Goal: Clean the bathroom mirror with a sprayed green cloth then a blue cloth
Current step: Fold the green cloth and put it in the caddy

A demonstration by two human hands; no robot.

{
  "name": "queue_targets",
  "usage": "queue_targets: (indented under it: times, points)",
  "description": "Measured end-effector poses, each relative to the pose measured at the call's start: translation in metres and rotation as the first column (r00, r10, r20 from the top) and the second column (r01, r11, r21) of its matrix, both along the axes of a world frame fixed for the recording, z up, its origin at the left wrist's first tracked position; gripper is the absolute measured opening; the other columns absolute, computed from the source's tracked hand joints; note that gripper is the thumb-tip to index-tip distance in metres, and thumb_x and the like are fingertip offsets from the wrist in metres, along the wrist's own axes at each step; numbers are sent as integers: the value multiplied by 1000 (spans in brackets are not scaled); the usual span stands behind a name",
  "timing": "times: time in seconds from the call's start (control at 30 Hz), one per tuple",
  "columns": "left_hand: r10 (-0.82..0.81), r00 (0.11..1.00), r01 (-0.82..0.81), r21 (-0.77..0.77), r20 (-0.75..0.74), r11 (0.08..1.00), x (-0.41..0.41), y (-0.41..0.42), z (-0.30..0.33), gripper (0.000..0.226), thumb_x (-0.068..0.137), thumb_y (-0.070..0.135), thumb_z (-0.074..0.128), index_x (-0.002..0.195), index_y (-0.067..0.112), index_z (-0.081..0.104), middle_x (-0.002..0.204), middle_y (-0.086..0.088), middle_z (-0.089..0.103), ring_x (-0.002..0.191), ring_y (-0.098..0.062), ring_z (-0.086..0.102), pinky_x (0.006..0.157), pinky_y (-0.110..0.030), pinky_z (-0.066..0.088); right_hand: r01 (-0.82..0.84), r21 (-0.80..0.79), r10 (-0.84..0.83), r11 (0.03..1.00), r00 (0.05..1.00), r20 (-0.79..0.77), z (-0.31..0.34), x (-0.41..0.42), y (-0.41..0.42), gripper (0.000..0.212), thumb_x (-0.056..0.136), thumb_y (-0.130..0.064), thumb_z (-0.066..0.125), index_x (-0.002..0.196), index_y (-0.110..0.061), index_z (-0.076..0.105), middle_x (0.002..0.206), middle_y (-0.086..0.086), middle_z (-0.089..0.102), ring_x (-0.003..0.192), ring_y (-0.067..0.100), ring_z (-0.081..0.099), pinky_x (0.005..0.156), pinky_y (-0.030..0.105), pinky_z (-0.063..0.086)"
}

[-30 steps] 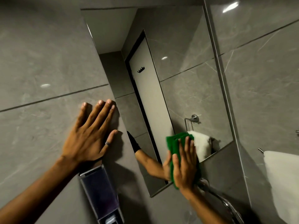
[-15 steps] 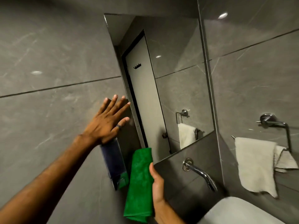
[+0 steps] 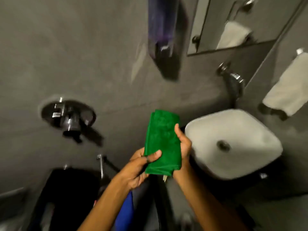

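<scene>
Forearms are reaching up from the bottom edge, meeting in the middle of the view. A blue cloth (image 3: 125, 212) is showing under the left forearm, low in the frame, blurred; how it is lying cannot be told. The left hand (image 3: 138, 169) is gripping the lower left edge of the green cloth (image 3: 162, 142), its thumb pressing across the front of the fabric. The right hand (image 3: 182, 147) is clasping the right edge of the same cloth, thumb pointing up along it, fingers wrapping behind. The cloth is folded into a long upright strip and is being held between the two hands, in the air just left of the sink (image 3: 233, 142).

The white sink is sitting to the right of the hands, its drain (image 3: 223, 145) showing dark in the bowl. A tap (image 3: 233, 79) is sticking out of the grey wall above it. On the left, a round chrome wall fitting (image 3: 68, 115) is jutting out. A white towel (image 3: 290, 90) is hanging at the far right. Higher up, a dark dispenser (image 3: 163, 39) is hanging on the wall, and the mirror (image 3: 260, 19) is filling the top right corner, well above the cloth, reflecting a second towel.
</scene>
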State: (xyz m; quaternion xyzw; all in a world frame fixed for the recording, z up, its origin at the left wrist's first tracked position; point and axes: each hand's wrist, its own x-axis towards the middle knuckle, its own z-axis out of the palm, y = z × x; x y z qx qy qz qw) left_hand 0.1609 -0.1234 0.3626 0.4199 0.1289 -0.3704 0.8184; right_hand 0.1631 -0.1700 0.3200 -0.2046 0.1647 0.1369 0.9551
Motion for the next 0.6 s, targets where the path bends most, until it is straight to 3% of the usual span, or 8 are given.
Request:
queue_targets:
  times: [0.03, 0.07, 0.1, 0.2, 0.27, 0.4, 0.5, 0.6]
  points:
    - [6, 999, -8, 40, 34, 999, -8, 5, -16, 22, 81, 3, 75, 103, 2, 78, 99, -15, 82, 83, -24, 81, 68, -34, 66, -96, -155, 78, 983, 990, -119, 25, 0, -71, 59, 83, -45, 53, 126, -5, 58, 115, 19, 64, 96, 37, 63, 90, 45, 50]
    - [14, 999, -19, 119, 40, 993, -11, 11, -37, 17, 87, -1, 68, 101, 3, 77, 94, -13, 83, 80, -21, 81, 65, -31, 66, -64, -203, 66, 977, 998, 3, 17, -3, -91, 57, 84, -44, 54, 122, -3, 64, 114, 20, 68, 97, 37, 67, 90, 47, 53]
    - [45, 998, -51, 192, 33, 980, -25, 18, -60, 16, 90, -3, 65, 99, 4, 77, 90, -11, 83, 76, -19, 80, 64, -30, 66, -116, -286, 83, 951, 989, -125, -11, -7, -94, 53, 84, -41, 55, 118, -3, 69, 112, 20, 72, 97, 37, 71, 89, 48, 57]
    - [153, 983, -113, 315, -104, 942, -74, 38, -139, 15, 89, -6, 67, 94, 6, 77, 85, -8, 83, 73, -18, 79, 66, -30, 66, -163, -383, 110, 909, 981, -157, -90, -13, -94, 32, 81, -18, 63, 109, -12, 77, 104, 12, 79, 93, 28, 76, 80, 43, 62]
    - [220, 959, -138, 383, -178, 913, -102, 46, -181, 18, 87, -6, 70, 103, 1, 76, 86, -7, 83, 76, -20, 80, 66, -30, 66, -213, -450, 110, 867, 963, -246, -142, -17, -92, 35, 77, -3, 63, 109, -13, 74, 99, 6, 80, 88, 23, 77, 76, 36, 62]
    - [367, 861, -179, 465, -351, 867, -151, 47, -285, 36, 88, -8, 69, 124, -6, 67, 100, -15, 81, 89, -30, 79, 78, -41, 66, -466, -611, 252, 640, 878, -406, -255, -19, -73, 56, 84, 21, 49, 135, -2, 54, 98, -2, 80, 86, 14, 76, 85, 35, 61]
    - [452, 794, -205, 521, -406, 829, -158, 43, -355, 41, 89, -5, 70, 129, -4, 65, 126, -27, 71, 111, -42, 70, 97, -54, 58, -545, -673, 306, 500, 838, -451, -327, -13, -57, 59, 84, 24, 49, 139, 1, 51, 118, 15, 69, 95, 24, 70, 96, 44, 54]
    - [508, 759, -261, 526, -406, 809, -153, 41, -415, 45, 88, -7, 69, 132, -6, 61, 126, -27, 69, 97, -35, 72, 76, -40, 66, -568, -731, 311, 379, 822, -478, -380, 4, -48, 62, 81, 24, 53, 137, -3, 55, 124, 18, 64, 95, 25, 66, 90, 40, 56]
